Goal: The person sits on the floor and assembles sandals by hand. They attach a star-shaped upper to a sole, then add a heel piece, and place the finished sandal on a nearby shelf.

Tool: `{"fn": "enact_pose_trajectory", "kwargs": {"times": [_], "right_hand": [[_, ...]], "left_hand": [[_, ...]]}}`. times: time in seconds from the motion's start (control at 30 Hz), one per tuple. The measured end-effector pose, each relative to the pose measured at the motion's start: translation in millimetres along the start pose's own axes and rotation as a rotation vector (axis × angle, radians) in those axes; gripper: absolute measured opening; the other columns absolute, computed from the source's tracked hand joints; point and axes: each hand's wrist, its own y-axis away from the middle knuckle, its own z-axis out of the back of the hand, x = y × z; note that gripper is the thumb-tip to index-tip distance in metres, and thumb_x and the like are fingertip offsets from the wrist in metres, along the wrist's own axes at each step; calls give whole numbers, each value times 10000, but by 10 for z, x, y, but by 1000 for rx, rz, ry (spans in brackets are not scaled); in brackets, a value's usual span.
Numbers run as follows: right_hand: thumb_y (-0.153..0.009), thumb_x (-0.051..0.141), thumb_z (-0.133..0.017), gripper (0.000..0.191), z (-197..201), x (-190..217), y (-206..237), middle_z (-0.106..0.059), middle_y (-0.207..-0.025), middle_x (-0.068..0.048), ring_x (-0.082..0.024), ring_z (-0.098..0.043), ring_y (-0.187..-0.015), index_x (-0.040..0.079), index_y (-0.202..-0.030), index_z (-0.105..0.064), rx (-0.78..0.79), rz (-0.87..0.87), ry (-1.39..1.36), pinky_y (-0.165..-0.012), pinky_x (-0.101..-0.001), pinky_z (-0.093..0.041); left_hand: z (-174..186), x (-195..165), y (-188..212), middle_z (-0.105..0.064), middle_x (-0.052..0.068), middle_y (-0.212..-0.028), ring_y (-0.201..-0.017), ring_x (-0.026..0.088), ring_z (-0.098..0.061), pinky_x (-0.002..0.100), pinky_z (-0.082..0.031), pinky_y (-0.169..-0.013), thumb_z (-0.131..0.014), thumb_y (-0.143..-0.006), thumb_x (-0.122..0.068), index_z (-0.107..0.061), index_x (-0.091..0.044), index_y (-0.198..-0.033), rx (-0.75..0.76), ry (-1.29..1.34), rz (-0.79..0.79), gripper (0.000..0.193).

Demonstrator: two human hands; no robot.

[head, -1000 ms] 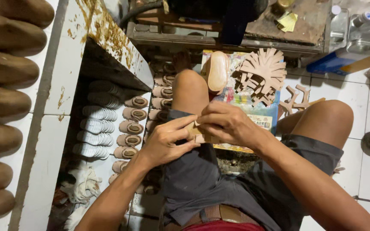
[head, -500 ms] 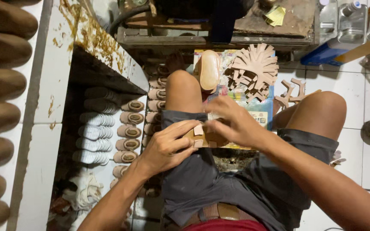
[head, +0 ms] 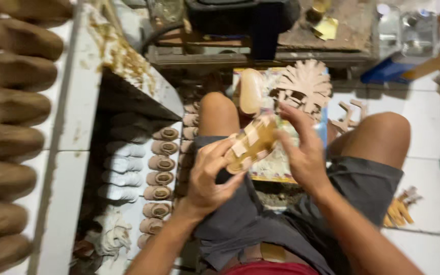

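Both of our hands meet on one small tan sandal (head: pixel 250 144), held in the air above our lap between the knees. Our left hand (head: pixel 211 175) cups it from below with the fingers curled under the sole, and our right hand (head: pixel 305 150) closes on its far end, thumb and fingers pinching at the straps.

We judge the hold to be light. The sandal is tilted and gripped mostly at its ends, so a tug on a strap could twist it out of our left palm, and it would drop to the tiled floor (head: pixel 434 203) or among the pieces below. A hard pull might also lift a pale strap from the sole if the bond is fresh; we cannot tell whether it is.

As for material, the sandal looks like soft matte leather or a leather-like sheet, with a flat oval sole and pale crossing bands. Beyond it lies a fan of cut strap pieces (head: pixel 305 85), thin, flat and beige, beside a smooth rounded shoe last (head: pixel 250 91). On our left, rows of finished little sandals (head: pixel 160 163) fill a shelf, and brown rounded lasts (head: pixel 11 107) line the pale worktop (head: pixel 70 153), whose edge is stained with dried glue.
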Motion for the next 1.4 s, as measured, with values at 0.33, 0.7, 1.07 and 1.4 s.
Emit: {"fn": "enact_pose_trajectory", "kwargs": {"times": [0.33, 0.7, 1.07, 1.4], "right_hand": [[-1091, 390, -420, 563, -113, -195, 600, -540, -1422, -150, -254, -544, -1293, 25, -1516, -367, -80, -183, -826, -1114, -421, -433], [-1087, 300, -529, 537, 275, -310, 814, -459, -1126, -56, -133, -426, -958, 17, -1530, -420, -61, -334, -720, -826, -299, -369], [-1042, 217, -666, 494, 240, -613, 978, -589, -1076, -38, -93, -486, -858, -50, -1439, -542, -146, -206, -709, -730, -256, -415], [-1070, 524, -361, 833, 556, -719, 1187, -390, -1586, -190, -249, -428, -1236, 129, -1751, -89, 212, -487, -358, -1063, -379, -392]], "left_hand": [[-782, -514, -58, -492, 223, -1464, -1383, 348, -493, 457, -411, -1178, -763, -843, -75, -352, 18, -1545, -63, 175, 272, 819], [-854, -342, -165, -552, 183, -1470, -1323, 234, -552, 366, -445, -1126, -709, -930, -99, -353, 71, -1582, 158, 1030, 696, 763], [-1133, -563, 36, -565, 161, -1468, -1306, 221, -591, 331, -484, -1099, -635, -984, -280, -325, 46, -1596, 69, 799, 689, 759], [-1217, -89, 593, -527, 113, -1455, -1341, 195, -507, 353, -398, -1158, -519, -1082, -256, -367, 29, -1536, 354, 1173, 941, 557]]}}
